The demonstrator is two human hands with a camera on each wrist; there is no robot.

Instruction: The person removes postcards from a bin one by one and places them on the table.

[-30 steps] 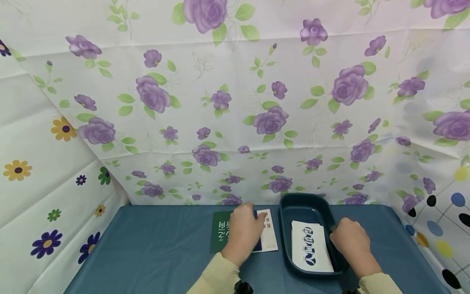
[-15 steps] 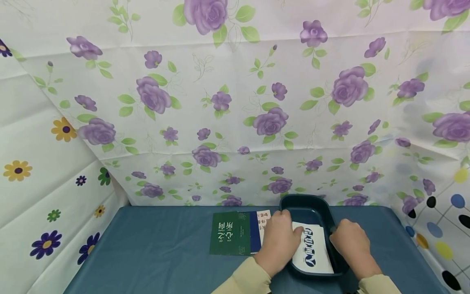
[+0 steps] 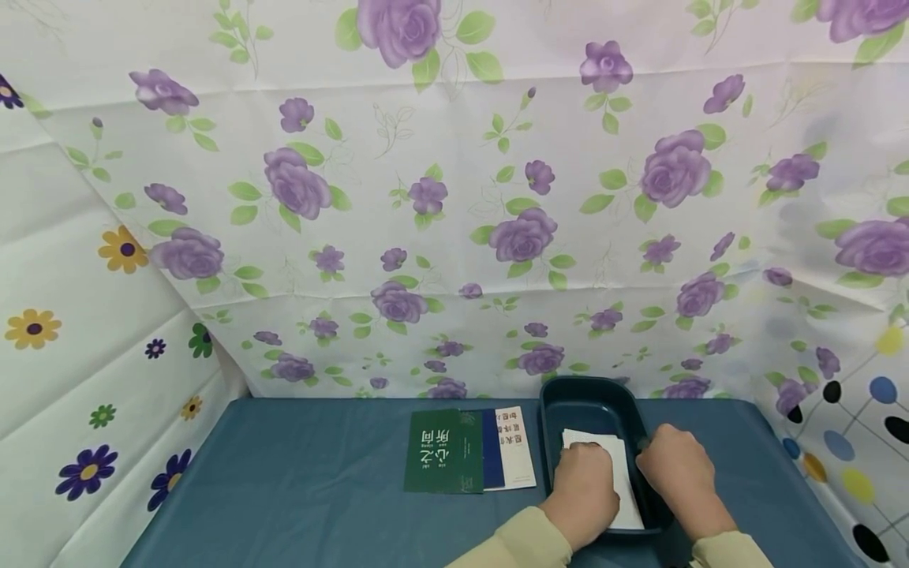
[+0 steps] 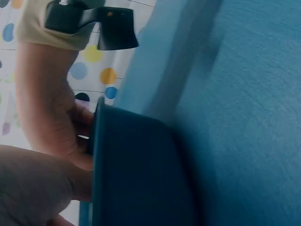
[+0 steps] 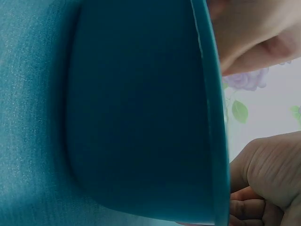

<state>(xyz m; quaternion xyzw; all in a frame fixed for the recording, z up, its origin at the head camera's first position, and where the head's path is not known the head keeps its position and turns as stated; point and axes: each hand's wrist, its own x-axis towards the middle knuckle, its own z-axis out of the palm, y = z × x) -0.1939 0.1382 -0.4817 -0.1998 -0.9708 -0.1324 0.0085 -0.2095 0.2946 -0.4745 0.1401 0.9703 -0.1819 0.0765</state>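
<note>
A dark teal deep tray (image 3: 589,414) with rounded corners stands on the table, holding a stack of white cards or thin booklets (image 3: 628,509). My left hand (image 3: 585,489) is inside the tray over the stack, fingers bent down and fingertips hidden; I cannot tell whether it pinches a piece. My right hand (image 3: 680,469) grips the tray's right rim, its thumb and fingers about the edge in the left wrist view. Left of the tray lie a green booklet (image 3: 443,450) with white characters and, partly under it, a blue and white booklet (image 3: 516,450).
The table has a blue cloth (image 3: 319,473). A floral curtain (image 3: 454,237) hangs close behind the tray and booklets. A flowered sheet (image 3: 64,379) bounds the left side and a dotted one (image 3: 862,442) the right.
My left hand has moved right from the booklets into the tray and now covers the stack's blue lettering. The green and blue-white booklets are left uncovered. My right hand stays at the tray's rim.
</note>
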